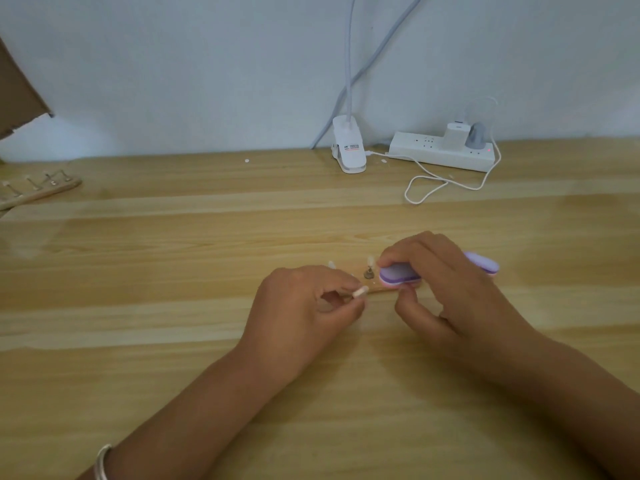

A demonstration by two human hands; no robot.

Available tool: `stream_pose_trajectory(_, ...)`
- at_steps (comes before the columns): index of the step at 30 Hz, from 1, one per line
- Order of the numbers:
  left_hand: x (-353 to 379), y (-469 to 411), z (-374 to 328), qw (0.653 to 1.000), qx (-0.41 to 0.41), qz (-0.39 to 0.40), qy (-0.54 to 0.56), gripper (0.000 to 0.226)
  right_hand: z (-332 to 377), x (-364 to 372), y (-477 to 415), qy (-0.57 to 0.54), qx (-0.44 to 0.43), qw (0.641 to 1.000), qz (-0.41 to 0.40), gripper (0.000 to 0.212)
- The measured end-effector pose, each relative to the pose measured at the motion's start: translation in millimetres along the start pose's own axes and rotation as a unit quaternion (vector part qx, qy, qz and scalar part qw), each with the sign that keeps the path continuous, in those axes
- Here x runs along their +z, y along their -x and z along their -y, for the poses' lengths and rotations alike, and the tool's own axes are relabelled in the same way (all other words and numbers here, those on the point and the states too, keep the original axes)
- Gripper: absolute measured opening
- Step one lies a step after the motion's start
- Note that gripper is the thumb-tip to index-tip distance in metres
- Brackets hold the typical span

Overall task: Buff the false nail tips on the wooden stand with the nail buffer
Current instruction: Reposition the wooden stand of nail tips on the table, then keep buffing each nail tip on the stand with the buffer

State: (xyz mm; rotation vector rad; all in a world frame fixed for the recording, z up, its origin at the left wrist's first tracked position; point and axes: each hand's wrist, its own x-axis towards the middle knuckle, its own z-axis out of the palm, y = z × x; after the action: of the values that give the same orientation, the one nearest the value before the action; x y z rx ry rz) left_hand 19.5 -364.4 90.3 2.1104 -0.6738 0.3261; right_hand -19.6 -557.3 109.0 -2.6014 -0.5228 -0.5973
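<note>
Nail tips (370, 261) stand on the wooden stand (375, 287) mid-surface between my hands: my left hand (304, 303) pinches one tip (464, 293) by its peg, my right hand (446, 282) is closed round the purple nail buffer (398, 275), so I judge buffing under way with tips left, how many done I cannot tell. Around them, the pale wooden surface (173, 341) carries a second stand (38, 190), a clip lamp (349, 147) and a power strip (440, 150) against a plain white wall (173, 64).
</note>
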Motion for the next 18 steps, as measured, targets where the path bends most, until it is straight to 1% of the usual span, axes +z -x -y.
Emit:
stream_pose_trajectory(2,-1,0,0,0.999,-0.012,-0.01,0.048,0.011,-4,4,1,-0.01,-0.019,0.999,-0.048,0.03)
stream_pose_trajectory(5,-2,-1,-1,0.993,-0.041,-0.009,0.11,0.016,-6,8,2,-0.076,-0.023,0.992,-0.097,0.034)
stream_pose_trajectory(6,-2,-1,-2,0.992,-0.042,-0.008,0.119,0.015,-5,9,3,-0.092,-0.038,0.99,-0.104,0.033)
stream_pose_trajectory(8,-3,-2,-2,0.992,-0.029,0.001,0.121,0.014,-3,13,4,-0.106,-0.091,0.985,-0.1,0.022)
stream_pose_trajectory(10,-5,-2,-2,0.991,-0.024,0.011,0.13,0.012,-1,17,4,-0.091,-0.132,0.982,-0.097,0.017)
stream_pose_trajectory(12,-6,-2,-2,0.99,-0.03,0.008,0.136,0.012,-3,17,1,-0.059,-0.14,0.982,-0.111,0.017)
stream_pose_trajectory(14,-5,-2,-2,0.99,-0.04,0.001,0.133,0.012,-6,17,-1,-0.024,-0.119,0.984,-0.132,0.022)
stream_pose_trajectory(16,-4,-2,-2,0.99,-0.048,0.002,0.134,0.011,-7,17,-1,-0.029,-0.102,0.985,-0.139,0.027)
stream_pose_trajectory(18,-5,-2,-3,0.99,-0.041,0.006,0.132,0.011,-6,21,2,-0.058,-0.124,0.982,-0.131,0.022)
